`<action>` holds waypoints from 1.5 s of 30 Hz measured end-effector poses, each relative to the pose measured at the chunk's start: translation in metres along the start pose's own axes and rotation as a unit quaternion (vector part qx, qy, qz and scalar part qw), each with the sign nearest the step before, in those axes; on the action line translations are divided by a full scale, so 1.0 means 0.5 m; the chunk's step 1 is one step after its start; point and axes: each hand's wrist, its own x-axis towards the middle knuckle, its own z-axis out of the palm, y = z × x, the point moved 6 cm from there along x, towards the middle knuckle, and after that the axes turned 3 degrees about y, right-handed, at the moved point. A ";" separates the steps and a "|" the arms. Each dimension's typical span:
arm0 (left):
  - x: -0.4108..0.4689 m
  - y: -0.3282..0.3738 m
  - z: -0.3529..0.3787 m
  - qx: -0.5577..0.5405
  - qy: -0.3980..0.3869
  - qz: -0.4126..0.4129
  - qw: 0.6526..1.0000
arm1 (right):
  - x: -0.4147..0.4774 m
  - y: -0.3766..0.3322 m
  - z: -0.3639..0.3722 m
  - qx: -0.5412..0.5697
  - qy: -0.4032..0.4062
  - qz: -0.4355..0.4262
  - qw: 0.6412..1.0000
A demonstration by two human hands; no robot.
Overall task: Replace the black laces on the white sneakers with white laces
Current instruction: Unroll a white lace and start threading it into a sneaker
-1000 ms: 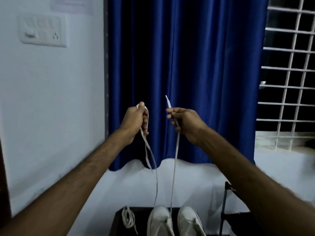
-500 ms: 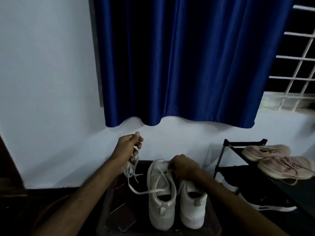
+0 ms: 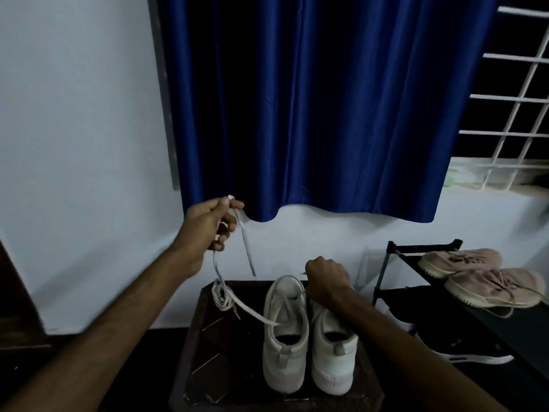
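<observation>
Two white sneakers stand side by side on a dark low table [image 3: 208, 367], heels toward me: the left sneaker [image 3: 285, 337] and the right sneaker [image 3: 334, 352]. A white lace [image 3: 246, 309] runs from the left sneaker's eyelets out to the left. My left hand [image 3: 209, 226] is raised above the table's left end and pinches one end of that lace, which hangs down from the fingers. My right hand [image 3: 326, 282] is curled at the toe end of the sneakers; whether it grips the other lace end is hidden. A coiled white lace [image 3: 221, 295] lies on the table.
A blue curtain [image 3: 326, 99] hangs on the wall behind. To the right stands a black shoe rack [image 3: 395, 254] with pink sneakers [image 3: 475, 275] on top and a black shoe [image 3: 463, 349] below. A barred window [image 3: 517, 99] is at the far right.
The view dropped from the raised hands to the table. My right hand came down to the sneakers' toes. My left hand lowered, then rose slightly, still pinching the lace end.
</observation>
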 end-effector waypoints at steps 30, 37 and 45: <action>0.055 0.592 0.063 -0.018 -0.039 0.196 0.980 | -0.021 0.005 -0.753 0.750 0.145 -0.055 0.644; 0.039 0.627 0.074 0.021 -0.064 0.244 0.967 | -0.026 0.019 -0.789 0.739 0.166 -0.069 0.649; 0.058 0.512 0.033 0.045 -0.016 0.179 0.983 | 0.016 0.070 -0.661 0.428 0.225 -0.049 0.874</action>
